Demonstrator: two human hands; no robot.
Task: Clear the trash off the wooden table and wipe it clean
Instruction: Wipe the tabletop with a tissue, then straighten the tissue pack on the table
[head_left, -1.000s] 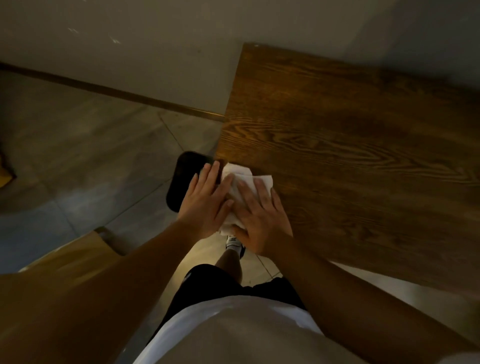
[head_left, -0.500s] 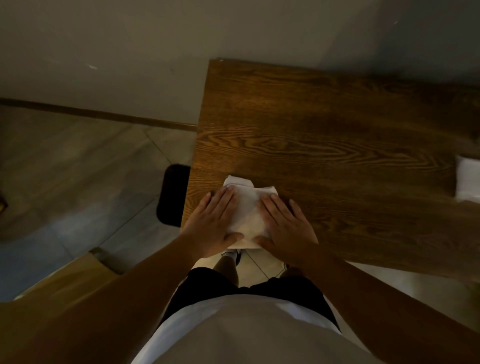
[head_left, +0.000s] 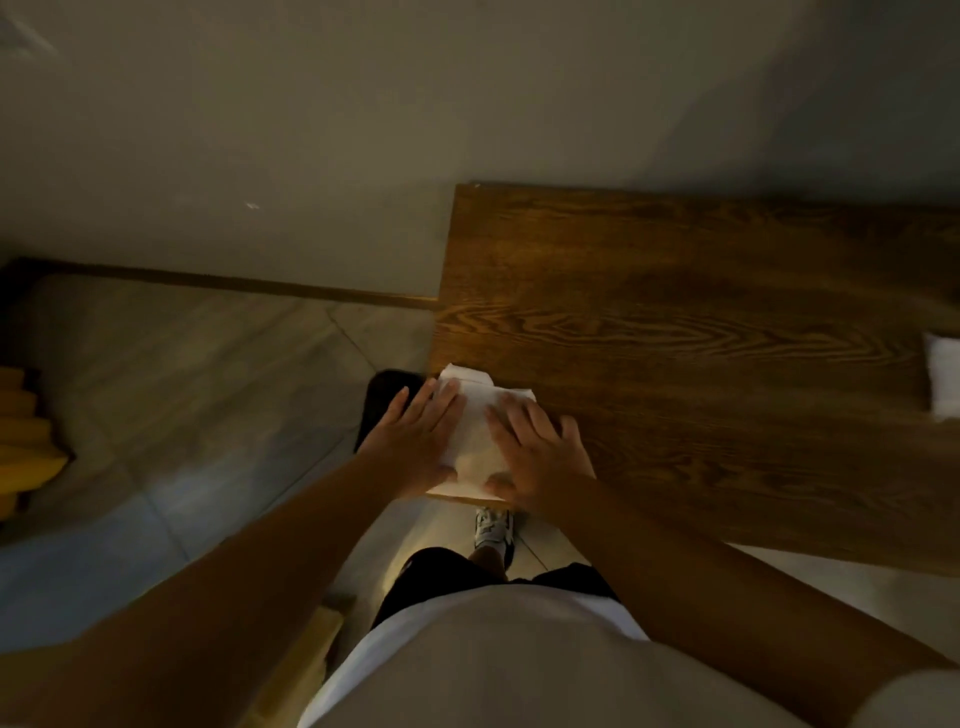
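Note:
A folded white paper towel (head_left: 475, 415) lies on the near left corner of the dark wooden table (head_left: 701, 338). My left hand (head_left: 415, 441) presses flat on the towel's left side, partly past the table's left edge. My right hand (head_left: 540, 457) presses flat on its right side. Both hands have their fingers spread over the towel and cover most of it. Beside the table's left edge, on the floor, stands a black bin (head_left: 387, 400), partly hidden by my left hand.
A white object (head_left: 943, 374) sits at the table's right, cut off by the frame edge. A grey wall runs behind the table. Tiled floor spreads to the left, with a yellow object (head_left: 26, 441) at far left and a light wooden piece (head_left: 306, 660) near my legs.
Both hands have kept the towel pressed at the table's near left corner, sliding it slightly; the camera view has shifted, so the white object at the right has come into view.

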